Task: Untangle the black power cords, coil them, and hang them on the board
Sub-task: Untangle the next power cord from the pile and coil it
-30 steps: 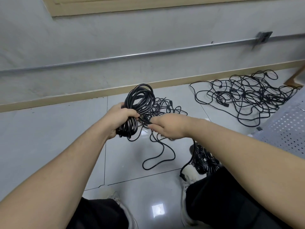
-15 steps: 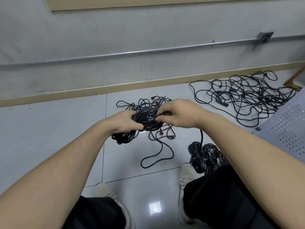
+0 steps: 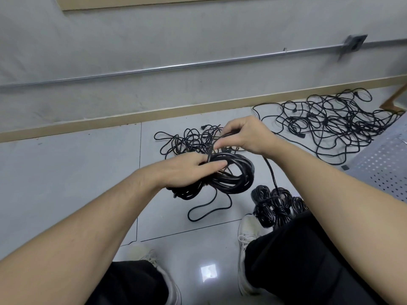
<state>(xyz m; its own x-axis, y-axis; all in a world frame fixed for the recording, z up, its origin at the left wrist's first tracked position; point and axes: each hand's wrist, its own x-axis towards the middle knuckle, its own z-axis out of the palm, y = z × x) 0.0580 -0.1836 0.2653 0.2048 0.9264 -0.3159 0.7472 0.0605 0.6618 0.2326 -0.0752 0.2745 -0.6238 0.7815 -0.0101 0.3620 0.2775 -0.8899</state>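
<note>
Coiling step, near its end by the look of it. Left hand (image 3: 187, 170) is closed around the coil (image 3: 231, 175) of black cord, thumb pressed over the loops, held above the floor (image 3: 66, 172). Just right of and above it, the right hand (image 3: 244, 135) pinches the cord's free tail (image 3: 211, 150) between thumb and fingers, stretched taut across the coil. Next move, I'd judge: wrap that tail round the bundle and tuck it so the loops don't spring apart. A loose tangle (image 3: 191, 139) lies on the floor beyond both hands. Finished coils (image 3: 275, 205) sit below the right forearm, by the shoe (image 3: 248, 236). Far right of the right hand, a big unsorted pile (image 3: 330, 122). No containers in view; nothing hung yet, and I can't tell where the board is.
</note>
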